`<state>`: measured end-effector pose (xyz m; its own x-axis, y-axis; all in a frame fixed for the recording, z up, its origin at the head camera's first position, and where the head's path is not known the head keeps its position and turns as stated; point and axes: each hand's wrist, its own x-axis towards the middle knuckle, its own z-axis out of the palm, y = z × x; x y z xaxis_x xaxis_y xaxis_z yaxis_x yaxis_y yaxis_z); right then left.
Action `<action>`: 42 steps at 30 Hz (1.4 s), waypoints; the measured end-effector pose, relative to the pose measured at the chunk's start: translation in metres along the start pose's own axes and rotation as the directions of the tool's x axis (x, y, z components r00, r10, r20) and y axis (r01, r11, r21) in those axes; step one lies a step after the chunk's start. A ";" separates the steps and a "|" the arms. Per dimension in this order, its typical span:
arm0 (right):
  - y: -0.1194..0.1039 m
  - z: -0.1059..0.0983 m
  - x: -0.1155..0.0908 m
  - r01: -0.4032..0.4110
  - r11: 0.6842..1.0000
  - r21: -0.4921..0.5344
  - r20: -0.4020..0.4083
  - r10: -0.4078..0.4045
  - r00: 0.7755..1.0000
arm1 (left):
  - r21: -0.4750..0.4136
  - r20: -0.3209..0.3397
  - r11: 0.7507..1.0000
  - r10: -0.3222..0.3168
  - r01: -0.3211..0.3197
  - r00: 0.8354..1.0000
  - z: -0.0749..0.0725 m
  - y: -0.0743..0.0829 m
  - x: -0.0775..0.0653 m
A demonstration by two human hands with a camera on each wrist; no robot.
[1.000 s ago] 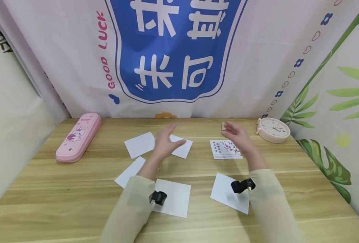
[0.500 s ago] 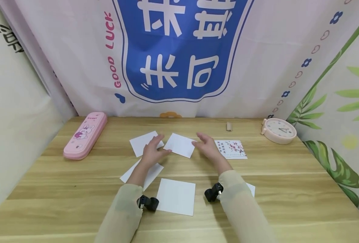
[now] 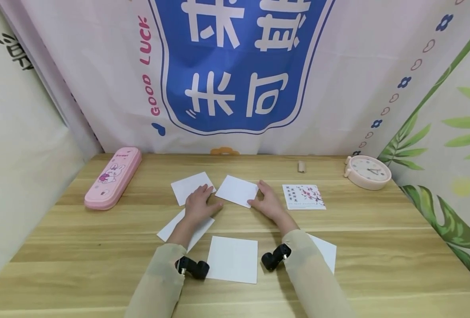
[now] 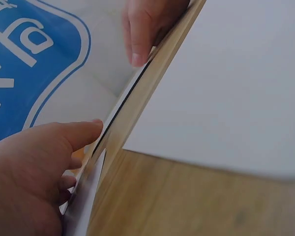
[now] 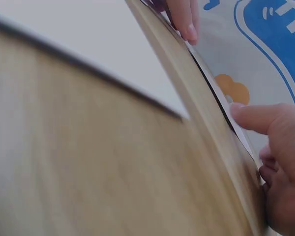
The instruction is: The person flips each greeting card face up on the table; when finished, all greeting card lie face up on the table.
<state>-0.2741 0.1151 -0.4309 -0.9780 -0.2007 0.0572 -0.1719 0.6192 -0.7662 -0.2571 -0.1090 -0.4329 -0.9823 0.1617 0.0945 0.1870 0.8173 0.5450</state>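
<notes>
In the head view, several blank white cards lie on the wooden table. My left hand is spread beside the left end of the middle back card, its fingers over the edge of the back left card and its thumb pointing right. A lower left card is partly hidden under my left wrist. My right hand has its thumb and forefinger spread, fingertips right at the middle back card's right edge. Both thumbs reach toward that card in the wrist views, where my left hand and right hand show close up.
A front card lies between my forearms; another is partly under the right sleeve. A card with printed blossoms lies right of my right hand. Farther out are a pink pencil case, a pink clock and a small tan block.
Both hands came down from the air to the middle back card, the right one moving left off the printed card. Over the last half second they have barely shifted.
</notes>
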 end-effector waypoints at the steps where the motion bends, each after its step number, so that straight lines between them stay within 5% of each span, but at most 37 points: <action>1: -0.001 0.001 0.000 0.005 0.999 -0.039 0.003 -0.004 1.000 | 0.015 0.007 1.000 -0.001 0.001 1.000 0.000 0.000 -0.001; 11: -0.004 0.003 -0.002 0.002 0.986 -0.165 0.036 0.004 0.999 | 0.068 0.021 0.998 0.003 -0.004 1.000 0.001 0.001 -0.005; 26: -0.004 -0.005 0.002 0.038 0.979 -0.200 0.167 -0.004 0.986 | 0.031 -0.024 0.999 0.008 -0.007 1.000 -0.003 0.002 -0.008; 42: -0.006 -0.010 0.002 0.005 0.975 -0.222 0.211 0.043 0.977 | 0.023 -0.081 1.000 0.001 0.001 0.997 0.001 0.001 -0.004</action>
<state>-0.2760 0.1186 -0.4200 -0.9374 -0.3297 -0.1121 -0.1990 0.7713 -0.6046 -0.2526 -0.1083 -0.4341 -0.9797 0.1176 0.1621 0.1866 0.8299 0.5257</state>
